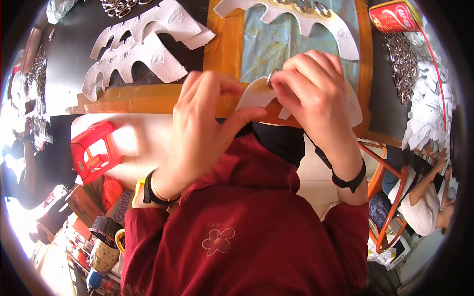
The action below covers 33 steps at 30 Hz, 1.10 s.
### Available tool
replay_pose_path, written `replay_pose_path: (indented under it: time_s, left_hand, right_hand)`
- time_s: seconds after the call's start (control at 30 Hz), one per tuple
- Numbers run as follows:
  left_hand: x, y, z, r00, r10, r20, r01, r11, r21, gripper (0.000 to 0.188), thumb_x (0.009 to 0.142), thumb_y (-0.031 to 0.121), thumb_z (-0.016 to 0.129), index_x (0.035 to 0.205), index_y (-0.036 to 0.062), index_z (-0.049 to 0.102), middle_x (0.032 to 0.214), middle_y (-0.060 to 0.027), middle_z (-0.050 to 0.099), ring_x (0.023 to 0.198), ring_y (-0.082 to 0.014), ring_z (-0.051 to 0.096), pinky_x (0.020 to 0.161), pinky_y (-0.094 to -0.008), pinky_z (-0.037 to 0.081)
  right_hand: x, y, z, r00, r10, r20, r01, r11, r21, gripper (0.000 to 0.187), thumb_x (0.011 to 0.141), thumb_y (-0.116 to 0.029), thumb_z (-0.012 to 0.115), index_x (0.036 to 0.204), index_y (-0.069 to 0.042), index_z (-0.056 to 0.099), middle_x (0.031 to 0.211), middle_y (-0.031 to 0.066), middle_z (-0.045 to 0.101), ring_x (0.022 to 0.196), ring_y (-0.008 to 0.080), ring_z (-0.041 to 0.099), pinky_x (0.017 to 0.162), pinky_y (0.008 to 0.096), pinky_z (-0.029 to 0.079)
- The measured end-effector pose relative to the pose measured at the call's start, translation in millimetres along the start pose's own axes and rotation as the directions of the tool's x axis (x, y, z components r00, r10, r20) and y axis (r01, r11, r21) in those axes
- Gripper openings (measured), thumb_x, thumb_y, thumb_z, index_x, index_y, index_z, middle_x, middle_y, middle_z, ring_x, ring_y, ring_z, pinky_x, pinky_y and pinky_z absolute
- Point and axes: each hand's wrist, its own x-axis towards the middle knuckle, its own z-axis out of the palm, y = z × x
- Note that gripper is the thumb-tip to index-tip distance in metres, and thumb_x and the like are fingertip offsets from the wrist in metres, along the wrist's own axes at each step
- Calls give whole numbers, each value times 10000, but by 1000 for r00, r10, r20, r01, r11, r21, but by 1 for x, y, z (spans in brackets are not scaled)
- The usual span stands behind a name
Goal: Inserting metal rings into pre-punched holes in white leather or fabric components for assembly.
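My right hand [316, 89] pinches a small metal ring [269, 79] between thumb and fingertips. The ring is held over a white, scalloped fabric-like piece [254, 92] at the table's near edge, partly covered by that hand. Just left of it, my left hand [200, 118] hovers with thumb and fingers spread and nothing between them. Farther back lies a second scalloped white piece [340, 42], with several metal rings [321, 9] along its upper edge and yellowish stains there. More white scalloped pieces [165, 59] overlap on the dark tabletop to the left.
Brown tape [222, 49] borders a stained bluish sheet [256, 49]. Metal rings form piles at the back left [121, 6] and right [401, 61], near white scraps [427, 111] and a red container [392, 18]. A red stool [98, 148] stands left. Another person [419, 209] sits right.
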Motion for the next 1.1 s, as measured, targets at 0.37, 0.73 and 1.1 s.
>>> replay_pose_path:
  time_s: [0.37, 0.73, 1.1]
  left_hand:
    - [29, -14, 30, 962, 273, 3, -273, 962, -2, 440, 718, 103, 752, 1106, 92, 544, 1027, 4, 663, 961, -238, 623, 948, -432, 378]
    - [28, -2, 23, 972, 204, 117, -218, 969, 119, 453, 770, 94, 702, 1167, 83, 484, 1084, 27, 694, 1070, -216, 583, 1086, -524, 250]
    - [34, -5, 21, 958, 195, 209, -212, 975, 63, 411, 803, 41, 621, 1185, 49, 469, 1114, -1, 689, 1113, -221, 549, 1106, -460, 245]
  right_hand:
    - [-8, -8, 7, 991, 87, -105, -87, 996, 3, 183, 622, -39, 746, 735, -96, 615, 737, -3, 541, 704, 184, 554, 673, 326, 399]
    - [-24, -28, 13, 914, 384, -136, -359, 917, 173, 205, 639, 25, 739, 777, -82, 630, 740, 21, 594, 573, 166, 582, 512, 293, 450]
    - [-31, -41, 19, 898, 415, -149, -387, 904, 181, 198, 686, 18, 730, 839, -59, 632, 735, 36, 588, 563, 186, 593, 483, 305, 472]
